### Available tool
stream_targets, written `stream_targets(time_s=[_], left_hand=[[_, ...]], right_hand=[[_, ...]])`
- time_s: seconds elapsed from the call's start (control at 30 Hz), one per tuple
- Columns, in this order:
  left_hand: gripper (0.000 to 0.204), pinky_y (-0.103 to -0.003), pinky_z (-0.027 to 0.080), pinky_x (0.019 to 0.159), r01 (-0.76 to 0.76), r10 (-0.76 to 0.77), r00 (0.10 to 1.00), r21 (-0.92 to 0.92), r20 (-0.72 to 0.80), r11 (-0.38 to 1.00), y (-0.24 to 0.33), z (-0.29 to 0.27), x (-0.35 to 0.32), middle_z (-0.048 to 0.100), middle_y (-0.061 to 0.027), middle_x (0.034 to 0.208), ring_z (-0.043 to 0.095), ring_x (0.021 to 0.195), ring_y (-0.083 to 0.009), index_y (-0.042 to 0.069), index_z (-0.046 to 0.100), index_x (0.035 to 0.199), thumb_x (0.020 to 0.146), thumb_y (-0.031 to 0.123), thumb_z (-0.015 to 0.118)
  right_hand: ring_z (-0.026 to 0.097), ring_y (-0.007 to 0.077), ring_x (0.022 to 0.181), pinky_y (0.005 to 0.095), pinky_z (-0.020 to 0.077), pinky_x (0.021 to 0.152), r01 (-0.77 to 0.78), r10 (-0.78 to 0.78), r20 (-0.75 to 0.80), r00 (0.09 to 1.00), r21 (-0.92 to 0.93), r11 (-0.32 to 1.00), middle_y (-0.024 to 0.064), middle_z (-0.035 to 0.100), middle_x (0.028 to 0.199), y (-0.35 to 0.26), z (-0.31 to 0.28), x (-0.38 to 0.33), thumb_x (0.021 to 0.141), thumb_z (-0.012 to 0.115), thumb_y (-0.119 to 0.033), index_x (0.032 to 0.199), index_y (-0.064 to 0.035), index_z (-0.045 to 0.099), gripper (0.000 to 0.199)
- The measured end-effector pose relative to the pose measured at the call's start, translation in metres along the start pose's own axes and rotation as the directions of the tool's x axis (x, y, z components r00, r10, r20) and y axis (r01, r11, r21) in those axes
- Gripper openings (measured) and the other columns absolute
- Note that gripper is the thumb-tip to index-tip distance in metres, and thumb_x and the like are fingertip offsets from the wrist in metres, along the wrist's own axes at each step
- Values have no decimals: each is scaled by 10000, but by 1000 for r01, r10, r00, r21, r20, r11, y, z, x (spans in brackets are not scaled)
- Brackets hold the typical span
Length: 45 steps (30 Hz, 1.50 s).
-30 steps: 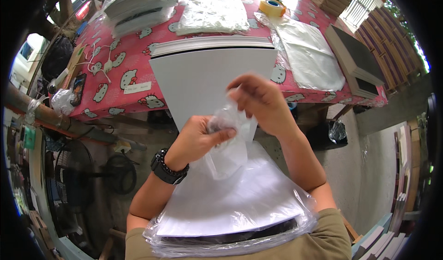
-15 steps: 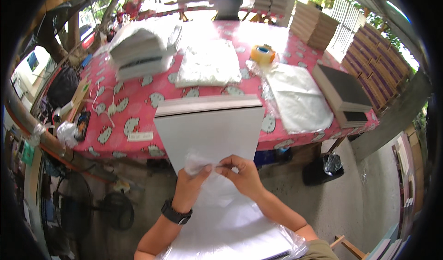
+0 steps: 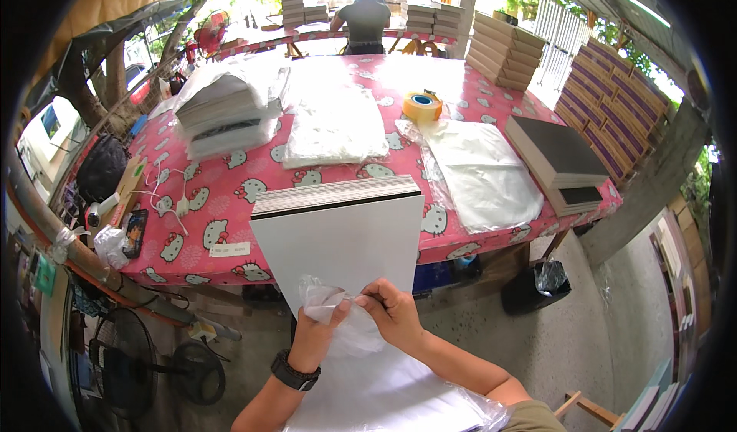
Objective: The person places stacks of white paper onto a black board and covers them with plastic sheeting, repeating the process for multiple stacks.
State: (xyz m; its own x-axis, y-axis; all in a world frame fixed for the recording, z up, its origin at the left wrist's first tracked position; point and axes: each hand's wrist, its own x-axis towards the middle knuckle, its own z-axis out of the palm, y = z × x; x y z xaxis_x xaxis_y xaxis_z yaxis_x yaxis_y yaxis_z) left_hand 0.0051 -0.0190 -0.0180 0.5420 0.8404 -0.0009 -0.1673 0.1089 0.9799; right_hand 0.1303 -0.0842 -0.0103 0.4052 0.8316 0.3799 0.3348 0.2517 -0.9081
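Note:
Before me, my left hand (image 3: 316,332), with a black watch (image 3: 295,370) on its wrist, is closed around a bunched clear plastic bag (image 3: 324,303). The fingertips of my right hand (image 3: 393,314) pinch the same plastic at its edge, close to the left thumb. Behind the hands a thick stack of sheets with a white face (image 3: 338,240) leans at the table's front edge, its page edges turned up. Under my forearms lies a white stack (image 3: 368,397) with clear plastic around it; its near part is cut off by the frame.
The table (image 3: 184,259) has a pink patterned cover. On it are wrapped stacks (image 3: 223,113), flat plastic bags (image 3: 338,129), more plastic bags (image 3: 484,175), a tape roll (image 3: 422,105) and dark-covered books (image 3: 556,152). A fan (image 3: 123,355) and a bin (image 3: 536,286) stand below. Another person (image 3: 365,18) sits beyond.
The view has tilted up a little, showing more of the person at the far table. Both hands keep hold of the plastic, which now stands puffed out more above the left hand.

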Motion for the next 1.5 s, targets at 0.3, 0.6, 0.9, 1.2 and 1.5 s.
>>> stream_targets(time_s=[0.3, 0.6, 0.9, 1.2, 1.5], left_hand=[[208, -235, 405, 668, 153, -85, 974, -334, 209, 930, -4, -6, -5, 553, -28, 806, 506, 739, -95, 26, 536, 917, 819, 208, 558], [259, -251, 429, 628, 151, -83, 975, -334, 207, 930, 7, -24, -3, 555, -43, 762, 518, 693, -113, 30, 509, 927, 824, 264, 554], [270, -275, 437, 633, 60, 315, 726, 513, -611, 856, -63, -295, -28, 565, -69, 769, 526, 624, -124, -8, 506, 1019, 886, 210, 420], [617, -320, 420, 718, -662, 567, 719, 644, 402, 383, 49, -51, -9, 497, -89, 1050, 498, 833, -177, 22, 357, 1197, 729, 284, 661], [250, -198, 303, 379, 151, -110, 988, -740, 105, 655, 23, -70, -30, 513, 13, 603, 405, 443, -61, 92, 572, 841, 844, 328, 490]], right_hand=[[477, 187, 463, 262, 384, 456, 7, 2, 58, 998, -155, 988, 128, 492, 557, 9, 0, -5, 826, 543, -132, 770, -9, 516, 138], [525, 189, 653, 386, 436, 707, -110, -208, 468, 859, 565, 818, 84, 516, 704, 19, -29, 7, 854, 498, -177, 899, -37, 515, 148], [366, 60, 481, 197, 320, 427, 234, 561, -575, 596, 793, 563, -40, 416, 589, 19, -192, 16, 866, 469, -301, 693, -126, 460, 247], [547, 210, 536, 277, 440, 527, 56, -11, 486, 874, -78, 995, 102, 601, 708, -30, -19, 16, 814, 510, -109, 936, -35, 531, 144], [484, 69, 547, 209, 385, 495, -417, 86, 948, 307, 53, 907, -9, 558, 619, -26, -55, 14, 731, 667, -100, 776, -3, 587, 134]])
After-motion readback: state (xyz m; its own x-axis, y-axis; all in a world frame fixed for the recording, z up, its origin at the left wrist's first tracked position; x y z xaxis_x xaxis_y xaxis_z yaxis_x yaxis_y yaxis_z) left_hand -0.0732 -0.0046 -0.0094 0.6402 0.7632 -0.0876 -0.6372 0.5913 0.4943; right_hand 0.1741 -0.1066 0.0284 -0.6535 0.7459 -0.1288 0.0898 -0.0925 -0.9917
